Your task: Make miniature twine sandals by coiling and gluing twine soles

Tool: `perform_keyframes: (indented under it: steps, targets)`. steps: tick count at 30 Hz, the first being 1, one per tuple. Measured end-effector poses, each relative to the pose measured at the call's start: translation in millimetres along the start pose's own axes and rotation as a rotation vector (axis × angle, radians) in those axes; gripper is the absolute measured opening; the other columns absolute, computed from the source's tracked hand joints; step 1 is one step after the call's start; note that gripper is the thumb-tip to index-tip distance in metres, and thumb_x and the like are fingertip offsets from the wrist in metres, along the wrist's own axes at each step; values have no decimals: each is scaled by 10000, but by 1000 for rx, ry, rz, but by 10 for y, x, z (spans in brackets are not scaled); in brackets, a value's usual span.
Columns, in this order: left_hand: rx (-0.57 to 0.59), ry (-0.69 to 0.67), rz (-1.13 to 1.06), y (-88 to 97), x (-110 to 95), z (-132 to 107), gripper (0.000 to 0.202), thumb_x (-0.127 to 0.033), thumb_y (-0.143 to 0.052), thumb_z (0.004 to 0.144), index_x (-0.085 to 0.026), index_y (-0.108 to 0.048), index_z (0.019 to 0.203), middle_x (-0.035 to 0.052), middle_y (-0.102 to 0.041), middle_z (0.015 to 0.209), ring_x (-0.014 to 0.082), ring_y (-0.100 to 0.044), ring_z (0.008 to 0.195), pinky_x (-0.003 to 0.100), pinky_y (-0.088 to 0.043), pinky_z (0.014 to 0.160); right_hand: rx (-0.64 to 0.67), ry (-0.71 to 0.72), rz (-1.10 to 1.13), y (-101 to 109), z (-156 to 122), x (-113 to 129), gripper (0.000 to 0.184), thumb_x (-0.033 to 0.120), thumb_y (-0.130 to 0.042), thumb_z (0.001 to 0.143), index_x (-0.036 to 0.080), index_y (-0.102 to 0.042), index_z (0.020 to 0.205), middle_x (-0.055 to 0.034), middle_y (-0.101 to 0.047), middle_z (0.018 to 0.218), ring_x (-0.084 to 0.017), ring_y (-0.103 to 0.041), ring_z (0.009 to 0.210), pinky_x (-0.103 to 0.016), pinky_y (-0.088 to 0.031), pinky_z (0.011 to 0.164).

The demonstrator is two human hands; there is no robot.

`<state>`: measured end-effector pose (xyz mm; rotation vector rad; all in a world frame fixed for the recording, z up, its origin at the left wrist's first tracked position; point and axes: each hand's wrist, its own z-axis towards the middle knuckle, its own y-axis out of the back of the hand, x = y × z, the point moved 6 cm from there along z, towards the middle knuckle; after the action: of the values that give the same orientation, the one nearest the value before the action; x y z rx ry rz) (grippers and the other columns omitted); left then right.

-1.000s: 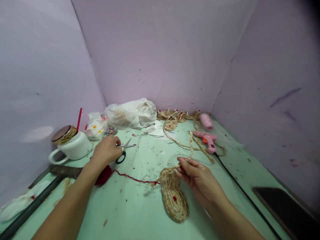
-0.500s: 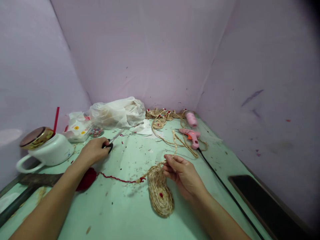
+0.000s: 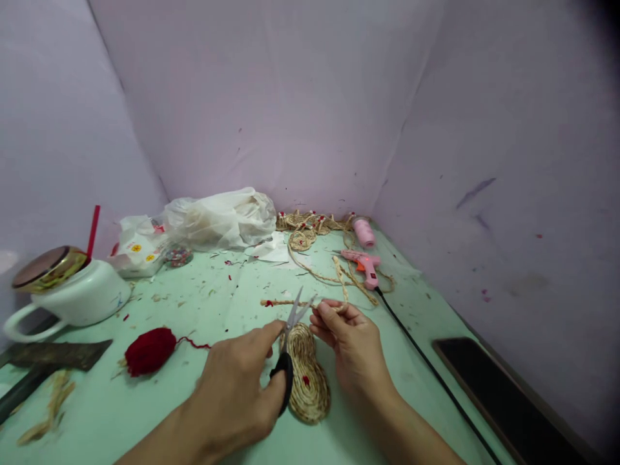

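My left hand [image 3: 239,387] grips black-handled scissors [image 3: 289,349], whose open blades point up at a braided jute rope end [image 3: 285,302]. My right hand [image 3: 351,345] is closed in a pinch on that jute rope just right of the blades. Under both hands lies an oval coiled jute sole [image 3: 307,378] with a red dot on it. A ball of red yarn [image 3: 149,351] rests to the left, its thread trailing right toward the sole.
A white mug with a gold lid [image 3: 68,290] and a dark hammer head [image 3: 53,354] sit at the left. Plastic bags [image 3: 217,219], loose jute rope [image 3: 314,226], a pink spool [image 3: 363,231], a pink glue gun [image 3: 365,265] with black cord, and a dark phone [image 3: 498,394] lie around.
My left hand picked up the scissors from the far left and brought them to the jute rope beside my right hand. The camera view shifted left.
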<state>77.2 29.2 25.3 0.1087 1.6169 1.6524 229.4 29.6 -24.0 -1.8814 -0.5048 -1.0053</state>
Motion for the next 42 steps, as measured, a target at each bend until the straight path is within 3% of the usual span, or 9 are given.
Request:
perform_keyframes:
  steps: [4,11,18,33,42]
  targets:
    - [10,-7,177,-146,94,5,479,-249,-437,727,-199,-468,1203,88,-655,883,254,-631,781,379,-492,685,49,22,-13,-39,-27,6,333,279,-829,488,128,-631,709,25,-646,556,-112,-628,536,-229,-541,561]
    - [41,5,237,-134,123,25,541,-270,-436,742,-182,-427,1275,104,-645,868,261,-631,756,392,-500,659,92,129,-154,-73,-83,59,262,253,-790,550,160,-580,676,29,-641,566,-119,-611,552,-249,-516,592]
    - [55,-23,363,-128,115,29,567,-267,-418,755,-171,-391,1314,120,-621,897,265,-619,731,392,-493,614,157,30,-113,-129,-115,2,317,228,-796,531,168,-512,657,42,-633,542,-91,-586,507,-229,-511,576]
    - [98,34,193,-109,108,44,630,-260,-457,707,-208,-358,1327,101,-623,938,272,-613,816,403,-485,704,248,-9,-20,-162,-133,-58,300,210,-802,539,172,-525,647,22,-657,570,-115,-626,549,-240,-515,614]
    - [109,24,268,-108,91,35,615,-279,-454,716,-205,-366,1320,104,-625,908,268,-618,758,393,-483,656,263,-4,1,-162,-137,-89,295,211,-795,562,174,-520,661,31,-654,573,-112,-626,563,-236,-508,620]
